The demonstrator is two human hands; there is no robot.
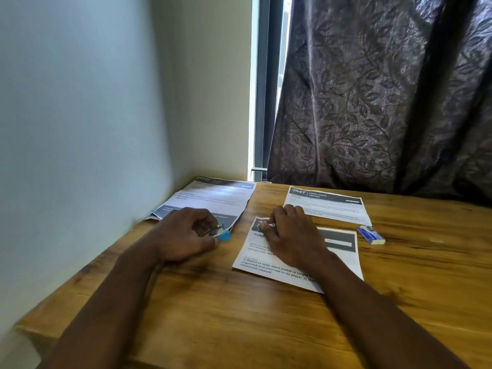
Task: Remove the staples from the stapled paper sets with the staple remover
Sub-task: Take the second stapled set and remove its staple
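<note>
Left hand (186, 233) gripping blue staple remover (222, 233), just left of nearest paper set (295, 258); right hand (290, 233) flat, pinning its top-left corner. Next, likely: jaws to staple.

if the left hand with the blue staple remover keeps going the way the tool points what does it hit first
Probably the near paper set. The left hand aims the staple remover rightward, across a bare strip of table, toward that set's upper left corner beside the right hand. Depth is uncertain.
</note>
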